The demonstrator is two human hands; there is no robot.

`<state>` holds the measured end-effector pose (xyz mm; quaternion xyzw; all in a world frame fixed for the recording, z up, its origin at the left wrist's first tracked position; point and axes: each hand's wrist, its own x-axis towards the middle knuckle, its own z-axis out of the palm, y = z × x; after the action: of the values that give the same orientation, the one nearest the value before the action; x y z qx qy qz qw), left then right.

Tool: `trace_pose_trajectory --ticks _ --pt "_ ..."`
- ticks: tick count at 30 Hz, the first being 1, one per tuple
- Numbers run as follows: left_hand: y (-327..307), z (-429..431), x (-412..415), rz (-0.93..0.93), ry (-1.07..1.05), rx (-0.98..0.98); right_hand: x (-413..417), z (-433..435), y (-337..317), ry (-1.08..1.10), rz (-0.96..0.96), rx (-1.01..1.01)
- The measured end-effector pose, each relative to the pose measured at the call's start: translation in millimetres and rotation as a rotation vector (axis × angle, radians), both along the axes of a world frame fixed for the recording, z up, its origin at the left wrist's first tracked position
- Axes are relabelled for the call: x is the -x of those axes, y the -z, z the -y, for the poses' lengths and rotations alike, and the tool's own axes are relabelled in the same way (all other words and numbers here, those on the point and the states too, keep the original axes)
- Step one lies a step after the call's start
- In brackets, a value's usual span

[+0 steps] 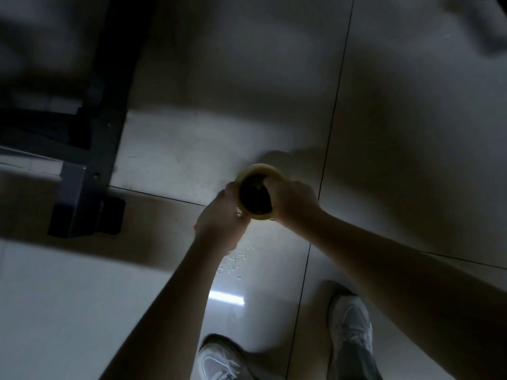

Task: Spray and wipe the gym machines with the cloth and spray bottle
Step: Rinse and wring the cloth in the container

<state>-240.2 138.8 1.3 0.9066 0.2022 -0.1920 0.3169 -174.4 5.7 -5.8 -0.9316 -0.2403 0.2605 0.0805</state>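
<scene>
Over the tiled floor I hold a round yellow container (260, 168), its mouth tilted toward me. Something dark (255, 197) fills the inside; I cannot tell whether it is the cloth. My left hand (219, 220) grips the container's left side. My right hand (293, 200) curls over its right rim, with the thumb at the dark mass. A small red bit (194, 228) shows at the edge of my left hand. No spray bottle is clearly in view.
A dark gym machine frame (109, 105) with a black foot (109, 215) stands at the left. Water droplets (236, 259) lie on the glossy floor under my hands. My white shoes (219, 360) (351, 325) are at the bottom.
</scene>
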Motion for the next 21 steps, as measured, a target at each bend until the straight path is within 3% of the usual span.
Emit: trace_pose_trajectory --ticks 2,4,8,12,15,17,21 --pt "-4 -10 21 0.165 -0.242 -0.04 2 6 2 0.067 -0.018 -0.016" --pt "0 -19 45 0.214 -0.438 -0.078 0 9 3 0.115 -0.078 -0.011" --pt "1 -27 67 0.321 -0.64 -0.079 7 16 4 0.105 -0.093 0.02" --pt "9 -32 72 0.338 -0.662 -0.014 20 19 5 0.082 -0.133 0.008" --pt "20 -40 83 0.386 -0.966 0.056 30 23 5 0.057 -0.137 0.003" --pt "25 -44 95 0.219 -1.138 0.037 35 25 4 0.044 -0.144 0.003" --pt "41 -34 121 -0.146 -0.828 0.283 41 26 3 0.053 -0.119 -0.001"
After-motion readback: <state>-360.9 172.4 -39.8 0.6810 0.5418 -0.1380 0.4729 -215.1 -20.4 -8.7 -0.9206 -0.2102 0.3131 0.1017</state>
